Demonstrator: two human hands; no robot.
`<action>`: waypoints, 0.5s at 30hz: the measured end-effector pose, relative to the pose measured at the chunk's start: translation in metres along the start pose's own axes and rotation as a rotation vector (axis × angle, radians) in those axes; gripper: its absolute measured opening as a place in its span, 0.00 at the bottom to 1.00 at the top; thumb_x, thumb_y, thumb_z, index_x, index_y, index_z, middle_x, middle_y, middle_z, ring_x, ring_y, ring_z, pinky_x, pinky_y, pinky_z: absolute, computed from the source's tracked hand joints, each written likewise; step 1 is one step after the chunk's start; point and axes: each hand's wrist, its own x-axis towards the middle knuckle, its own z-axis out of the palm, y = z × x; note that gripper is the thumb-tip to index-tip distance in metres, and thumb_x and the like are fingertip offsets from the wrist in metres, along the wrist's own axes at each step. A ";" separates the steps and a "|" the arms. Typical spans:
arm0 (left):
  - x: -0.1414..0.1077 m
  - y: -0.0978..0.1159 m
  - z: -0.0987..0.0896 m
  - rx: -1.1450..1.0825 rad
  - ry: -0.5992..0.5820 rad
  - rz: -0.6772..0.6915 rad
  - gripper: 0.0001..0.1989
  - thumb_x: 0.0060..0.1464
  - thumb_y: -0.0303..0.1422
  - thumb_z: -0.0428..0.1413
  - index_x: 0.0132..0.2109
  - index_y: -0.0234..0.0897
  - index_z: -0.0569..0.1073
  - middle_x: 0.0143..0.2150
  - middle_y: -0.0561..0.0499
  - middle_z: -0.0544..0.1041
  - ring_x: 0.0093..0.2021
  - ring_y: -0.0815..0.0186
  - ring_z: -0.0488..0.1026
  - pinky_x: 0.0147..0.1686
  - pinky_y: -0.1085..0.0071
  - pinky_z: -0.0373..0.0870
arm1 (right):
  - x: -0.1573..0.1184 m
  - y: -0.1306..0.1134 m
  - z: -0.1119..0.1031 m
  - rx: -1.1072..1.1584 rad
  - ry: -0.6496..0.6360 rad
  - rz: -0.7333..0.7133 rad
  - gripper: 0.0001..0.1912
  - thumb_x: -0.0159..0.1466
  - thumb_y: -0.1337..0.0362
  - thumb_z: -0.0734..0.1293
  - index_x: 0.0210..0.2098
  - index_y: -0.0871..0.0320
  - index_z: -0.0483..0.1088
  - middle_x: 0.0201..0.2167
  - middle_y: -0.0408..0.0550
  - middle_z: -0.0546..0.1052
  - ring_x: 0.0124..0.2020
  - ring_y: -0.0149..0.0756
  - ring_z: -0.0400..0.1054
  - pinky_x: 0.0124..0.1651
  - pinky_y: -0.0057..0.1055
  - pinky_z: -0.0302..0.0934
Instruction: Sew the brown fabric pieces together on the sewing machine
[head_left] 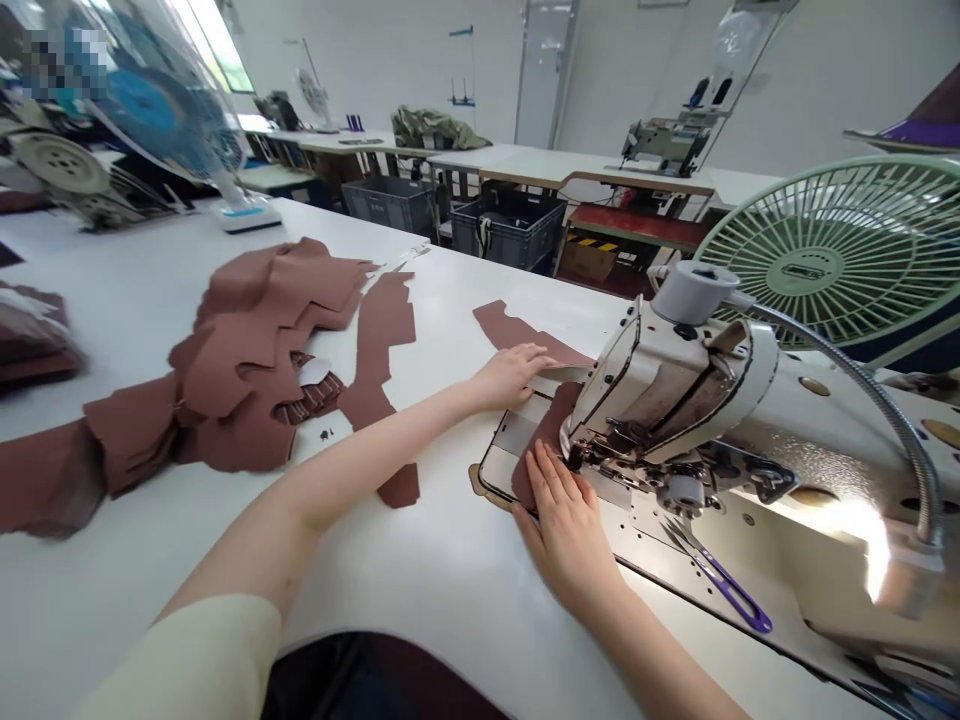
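Room: sewing shop, white table (420, 600) running left of the sewing machine (675, 400), brown cut pieces (247, 350) lying around
Left hand (510, 375): pressing flat, open, on a brown piece (517, 330) behind the machine
Right hand (566, 530): fingers spreading open, pinning another brown piece (544, 440) by the machine's needle

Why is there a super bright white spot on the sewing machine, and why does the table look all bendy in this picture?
In the head view, a white glare patch washes out part of the sewing machine, probably from the gooseneck lamp; the white table looks curved and stretched, as through a wide lens.
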 end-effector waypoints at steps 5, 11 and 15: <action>-0.006 -0.009 0.011 0.045 -0.044 -0.143 0.22 0.62 0.38 0.47 0.60 0.33 0.64 0.61 0.38 0.64 0.65 0.50 0.54 0.61 0.53 0.50 | 0.001 0.003 0.003 0.038 0.016 -0.005 0.23 0.69 0.63 0.54 0.60 0.66 0.62 0.61 0.59 0.64 0.60 0.46 0.60 0.53 0.45 0.60; -0.046 0.015 0.007 0.038 -0.020 -0.016 0.22 0.53 0.21 0.50 0.55 0.36 0.70 0.48 0.44 0.73 0.49 0.59 0.70 0.48 0.66 0.66 | -0.008 0.002 -0.009 0.163 0.026 -0.078 0.19 0.66 0.70 0.56 0.52 0.64 0.70 0.53 0.57 0.73 0.54 0.46 0.67 0.50 0.45 0.65; -0.091 0.019 -0.017 -0.028 0.062 0.010 0.21 0.56 0.18 0.44 0.51 0.36 0.73 0.44 0.46 0.74 0.46 0.65 0.71 0.44 0.71 0.68 | -0.081 -0.001 -0.048 0.315 -0.043 -0.219 0.19 0.66 0.71 0.56 0.52 0.55 0.71 0.51 0.49 0.75 0.51 0.41 0.69 0.51 0.38 0.67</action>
